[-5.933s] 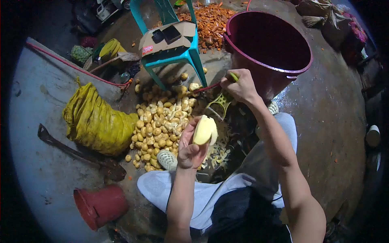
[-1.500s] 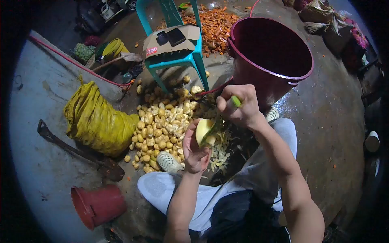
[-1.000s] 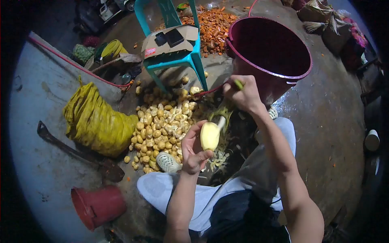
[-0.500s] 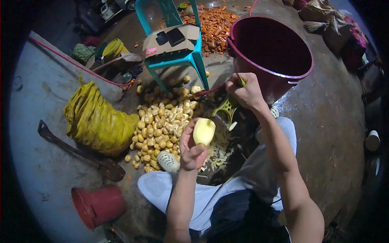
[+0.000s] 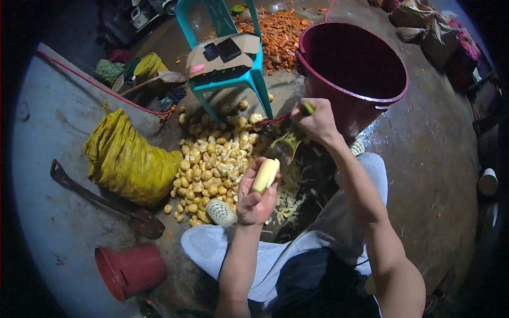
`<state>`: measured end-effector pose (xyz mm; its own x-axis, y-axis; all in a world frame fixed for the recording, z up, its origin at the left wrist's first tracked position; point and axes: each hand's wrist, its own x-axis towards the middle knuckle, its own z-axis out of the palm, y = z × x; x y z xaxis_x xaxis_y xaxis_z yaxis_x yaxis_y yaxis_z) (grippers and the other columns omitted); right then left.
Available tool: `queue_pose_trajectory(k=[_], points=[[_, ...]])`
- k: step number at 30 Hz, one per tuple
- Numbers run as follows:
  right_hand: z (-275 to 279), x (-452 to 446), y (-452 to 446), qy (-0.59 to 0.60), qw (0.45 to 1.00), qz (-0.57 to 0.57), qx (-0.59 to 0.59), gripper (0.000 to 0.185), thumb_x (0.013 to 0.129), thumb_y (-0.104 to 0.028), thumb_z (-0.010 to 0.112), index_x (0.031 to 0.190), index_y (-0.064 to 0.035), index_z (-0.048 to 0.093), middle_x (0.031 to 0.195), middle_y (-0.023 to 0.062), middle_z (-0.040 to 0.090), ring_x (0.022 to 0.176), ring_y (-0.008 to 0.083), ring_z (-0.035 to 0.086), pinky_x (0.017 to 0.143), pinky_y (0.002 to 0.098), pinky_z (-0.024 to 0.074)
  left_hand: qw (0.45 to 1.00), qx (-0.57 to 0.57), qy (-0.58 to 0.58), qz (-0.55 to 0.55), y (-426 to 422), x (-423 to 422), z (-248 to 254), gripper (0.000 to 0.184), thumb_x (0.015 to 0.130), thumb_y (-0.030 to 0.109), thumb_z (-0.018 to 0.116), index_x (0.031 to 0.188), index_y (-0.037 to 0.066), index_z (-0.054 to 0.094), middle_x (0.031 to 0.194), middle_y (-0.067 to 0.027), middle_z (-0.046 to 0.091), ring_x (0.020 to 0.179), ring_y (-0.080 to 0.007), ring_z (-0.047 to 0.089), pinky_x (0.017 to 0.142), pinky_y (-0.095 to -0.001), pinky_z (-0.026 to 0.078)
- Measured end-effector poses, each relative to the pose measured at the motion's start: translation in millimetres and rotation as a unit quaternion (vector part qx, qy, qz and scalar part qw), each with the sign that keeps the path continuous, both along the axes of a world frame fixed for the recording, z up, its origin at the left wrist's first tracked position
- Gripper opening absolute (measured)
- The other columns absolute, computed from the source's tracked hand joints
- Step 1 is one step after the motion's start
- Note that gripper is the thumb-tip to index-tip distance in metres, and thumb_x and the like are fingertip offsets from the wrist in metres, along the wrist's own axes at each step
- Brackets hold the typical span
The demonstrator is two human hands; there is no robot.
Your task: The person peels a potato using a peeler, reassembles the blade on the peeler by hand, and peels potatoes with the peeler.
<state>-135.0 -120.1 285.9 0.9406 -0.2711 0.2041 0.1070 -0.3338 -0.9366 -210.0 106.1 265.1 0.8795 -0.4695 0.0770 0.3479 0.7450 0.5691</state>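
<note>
In my left hand [image 5: 256, 199] lies a peeled, pale yellow potato [image 5: 266, 176], gripped between thumb and fingers. My right hand [image 5: 316, 121] is closed round the handle of a green peeler [image 5: 289, 142], up and to the right of the potato. Motion blurs the peeler's head, and a gap separates it from the potato. Beneath and left of my hands spreads a heap of potatoes [image 5: 204, 169], many with brown skin. Pale peelings [image 5: 289, 204] are scattered on the floor below the peeler.
A large maroon tub [image 5: 339, 87] stands beyond my right hand. Ahead is a teal chair [image 5: 222, 79] bearing cardboard and dark objects, with orange pieces [image 5: 281, 40] piled behind. To the left are a yellow sack [image 5: 127, 159], a shovel [image 5: 101, 199] and a red bucket [image 5: 132, 270].
The potato has turned in my left hand, now showing a narrower side tilted to the right. My right hand has shifted slightly left with the peeler.
</note>
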Motion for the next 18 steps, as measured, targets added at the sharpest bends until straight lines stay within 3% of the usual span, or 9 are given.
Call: queue_pose_trajectory(k=[1,3,5,7,11,13,15,17,18], points=[[-4,8,-7,-0.059,0.995,-0.028,-0.074,0.015,0.078,-0.008,0.062,0.067,0.0023,0.059,0.052,0.0026,0.052,0.053,0.0052,0.047,0.049,0.0272,0.0416,1.0,-0.018,-0.001,-0.01,0,1,1,0.085,0.066,0.018,0.084,0.134,-0.004,0.039,0.126,-0.012,0.055,0.119,-0.0246,0.053,0.106,-0.0372,0.039],[-8,2,3,-0.099,0.993,-0.006,-0.067,0.014,0.076,-0.007,0.062,0.066,0.0013,0.058,0.052,0.0033,0.051,0.053,0.0055,0.047,0.049,0.0265,0.0408,0.998,-0.054,-0.002,-0.032,1,2,1,0.082,0.068,0.017,0.083,0.134,-0.003,0.04,0.128,-0.012,0.054,0.121,-0.0249,0.052,0.108,-0.0377,0.037],[25,-21,22,-0.163,0.977,0.056,-0.122,0.016,0.074,-0.007,0.064,0.063,-0.0009,0.055,0.05,0.0044,0.044,0.051,0.0058,0.043,0.047,0.0279,0.0377,0.997,0.069,0.027,0.037,-5,-5,10,0.091,0.061,0.024,0.088,0.133,-0.004,0.039,0.126,-0.0129,0.054,0.122,-0.0258,0.051,0.109,-0.0388,0.036],[19,-21,25,-0.186,0.978,0.058,-0.077,0.017,0.075,-0.007,0.064,0.062,-0.0009,0.054,0.05,0.0034,0.045,0.051,0.0051,0.042,0.046,0.0276,0.0376,0.996,0.076,-0.01,0.056,-5,-5,6,0.09,0.062,0.023,0.087,0.133,-0.004,0.039,0.127,-0.0124,0.054,0.123,-0.0256,0.05,0.11,-0.0383,0.035],[6,0,7,0.012,0.999,-0.033,0.006,0.015,0.076,-0.007,0.064,0.064,-0.0001,0.057,0.051,0.0012,0.05,0.053,0.0044,0.045,0.049,0.0256,0.0398,0.999,0.012,0.018,0.033,-2,-1,13,0.093,0.064,0.027,0.088,0.135,-0.004,0.037,0.128,-0.0126,0.053,0.123,-0.0249,0.05,0.108,-0.0377,0.038],[15,-9,18,-0.077,0.997,0.005,-0.005,0.014,0.071,-0.016,0.071,0.07,-0.0033,0.067,0.061,0.0142,0.061,0.05,0.0226,0.059,0.055,0.0315,0.0484,1.0,0.016,0.02,0.017,-4,-2,14,0.095,0.064,0.028,0.089,0.136,-0.005,0.036,0.129,-0.0131,0.052,0.121,-0.0248,0.052,0.107,-0.0374,0.039],[26,-23,24,-0.143,0.981,0.049,-0.124,0.018,0.07,-0.018,0.073,0.069,-0.0022,0.064,0.059,0.0172,0.055,0.05,0.0145,0.057,0.052,0.0328,0.0458,0.997,0.062,-0.018,0.037,-7,-4,13,0.095,0.066,0.022,0.088,0.139,-0.006,0.033,0.129,-0.0139,0.053,0.116,-0.0254,0.055,0.106,-0.0353,0.04],[30,-22,26,-0.111,0.99,0.028,-0.081,0.017,0.07,-0.018,0.073,0.069,-0.0023,0.065,0.058,0.0171,0.055,0.05,0.0144,0.057,0.053,0.0329,0.0459,0.996,0.067,-0.061,0.024,-7,-5,11,0.087,0.071,0.019,0.084,0.139,-0.004,0.035,0.129,-0.0109,0.053,0.12,-0.0227,0.052,0.105,-0.0342,0.039],[20,-12,19,-0.079,0.994,-0.01,-0.073,0.018,0.072,-0.014,0.069,0.065,-0.001,0.058,0.054,0.0114,0.048,0.05,0.0102,0.049,0.049,0.0313,0.0414,0.996,0.066,-0.062,0.024,-5,-5,11,0.087,0.071,0.019,0.084,0.139,-0.004,0.035,0.129,-0.0109,0.053,0.12,-0.0227,0.052,0.105,-0.0342,0.039]])
